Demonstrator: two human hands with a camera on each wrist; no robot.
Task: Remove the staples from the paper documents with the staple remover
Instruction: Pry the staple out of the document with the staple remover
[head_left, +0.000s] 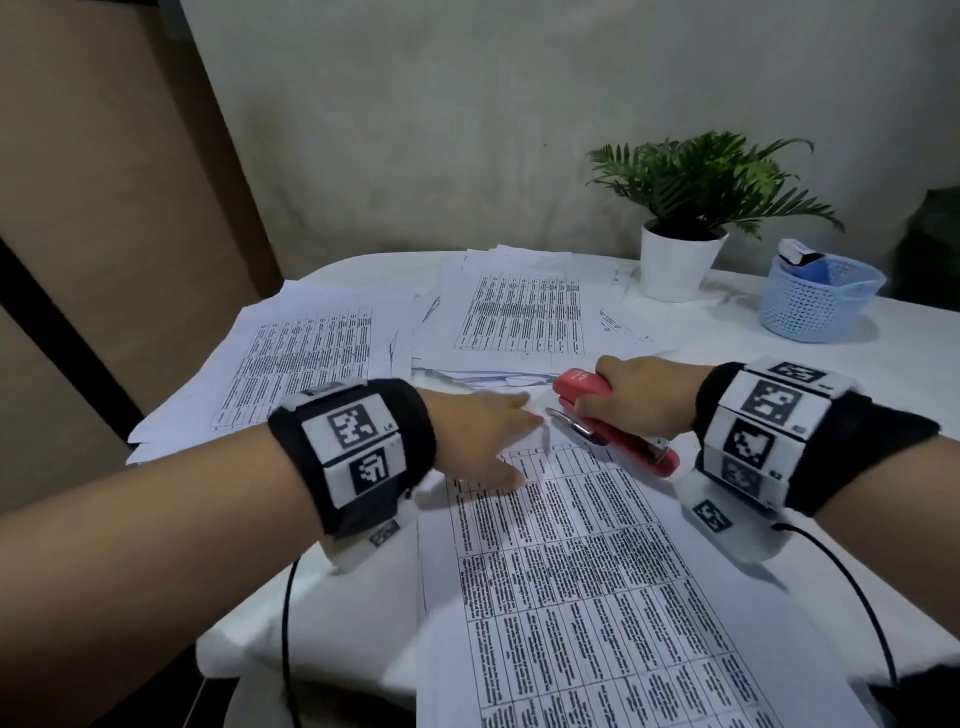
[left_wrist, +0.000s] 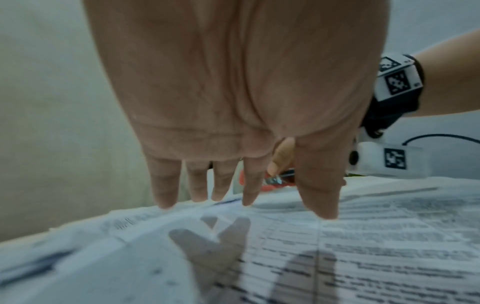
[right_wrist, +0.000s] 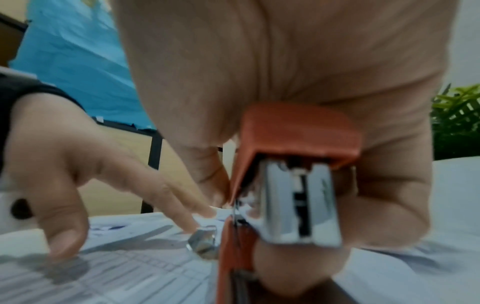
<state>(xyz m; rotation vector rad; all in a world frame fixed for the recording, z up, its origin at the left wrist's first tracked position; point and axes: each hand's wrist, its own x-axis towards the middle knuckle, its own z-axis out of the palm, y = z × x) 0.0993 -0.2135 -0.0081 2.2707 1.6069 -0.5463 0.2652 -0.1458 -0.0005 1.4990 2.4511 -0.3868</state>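
A printed, table-filled paper document (head_left: 597, 571) lies on the white table in front of me. My left hand (head_left: 483, 436) lies spread on its top left corner, fingers straight, fingertips (left_wrist: 249, 197) pressing the sheet. My right hand (head_left: 639, 395) grips a red stapler with a metal staple-remover tongue (head_left: 608, 415), held over the document's top edge. In the right wrist view the stapler (right_wrist: 291, 185) fills the centre, and its metal tip (right_wrist: 203, 240) sits on the paper beside my left fingers (right_wrist: 166, 195). The staple itself is not visible.
More printed sheets (head_left: 519, 312) are spread over the far and left part of the table. A potted green plant (head_left: 685, 223) and a light blue basket (head_left: 815, 296) stand at the far right. A black cable (head_left: 852, 597) runs from my right wrist.
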